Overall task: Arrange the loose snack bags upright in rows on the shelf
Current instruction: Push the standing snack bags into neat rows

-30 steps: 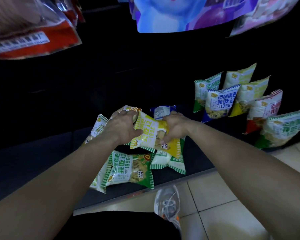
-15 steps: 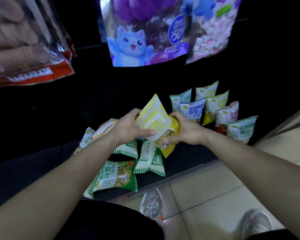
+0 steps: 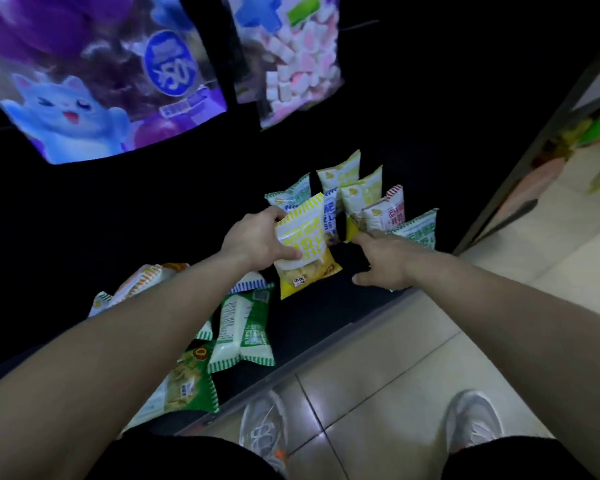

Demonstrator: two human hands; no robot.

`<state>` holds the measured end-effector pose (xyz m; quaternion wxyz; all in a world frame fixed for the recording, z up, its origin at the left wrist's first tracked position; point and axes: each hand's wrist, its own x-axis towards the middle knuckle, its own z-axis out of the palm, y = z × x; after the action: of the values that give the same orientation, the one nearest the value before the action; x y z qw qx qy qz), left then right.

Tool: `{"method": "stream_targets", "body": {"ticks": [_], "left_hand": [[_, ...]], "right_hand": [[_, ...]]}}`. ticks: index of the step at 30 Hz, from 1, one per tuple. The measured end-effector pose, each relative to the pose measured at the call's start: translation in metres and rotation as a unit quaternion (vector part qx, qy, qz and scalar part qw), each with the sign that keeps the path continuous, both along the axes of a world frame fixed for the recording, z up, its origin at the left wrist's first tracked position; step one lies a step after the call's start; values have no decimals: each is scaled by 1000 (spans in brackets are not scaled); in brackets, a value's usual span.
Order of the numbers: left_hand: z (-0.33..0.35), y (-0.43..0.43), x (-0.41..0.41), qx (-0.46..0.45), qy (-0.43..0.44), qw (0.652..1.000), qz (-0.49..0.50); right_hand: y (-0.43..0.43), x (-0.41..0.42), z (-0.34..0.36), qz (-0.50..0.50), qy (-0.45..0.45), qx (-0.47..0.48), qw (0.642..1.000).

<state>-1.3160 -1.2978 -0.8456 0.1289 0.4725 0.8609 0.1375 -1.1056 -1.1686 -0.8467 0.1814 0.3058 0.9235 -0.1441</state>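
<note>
- Left hand [image 3: 257, 242] clasping yellow snack bag [image 3: 305, 247] by its left edge, upright, above dark shelf [image 3: 326, 317].
- Right hand [image 3: 383, 259] unclenched, fingers reaching standing bags [image 3: 361, 199].
- Loose green bags [image 3: 243, 330] lying flat near the shelf's front.

Both arms reach forward; left hand [image 3: 260, 242] clenched in a grip, right hand [image 3: 383, 259] spread, palm down.

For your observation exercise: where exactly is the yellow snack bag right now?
In the head view, centre frame, the yellow snack bag is held upright in the left hand, just left of the standing bags on the dark shelf.
</note>
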Motion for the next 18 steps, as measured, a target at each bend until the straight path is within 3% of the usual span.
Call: {"method": "stream_targets", "body": {"ticks": [8, 18], "left_hand": [[-69, 78, 12, -76, 40, 996, -31], [-106, 110, 22, -40, 23, 999, -8]], "right_hand": [[52, 42, -31, -32, -18, -3, 999], [63, 55, -56, -38, -58, -10, 998]]}}
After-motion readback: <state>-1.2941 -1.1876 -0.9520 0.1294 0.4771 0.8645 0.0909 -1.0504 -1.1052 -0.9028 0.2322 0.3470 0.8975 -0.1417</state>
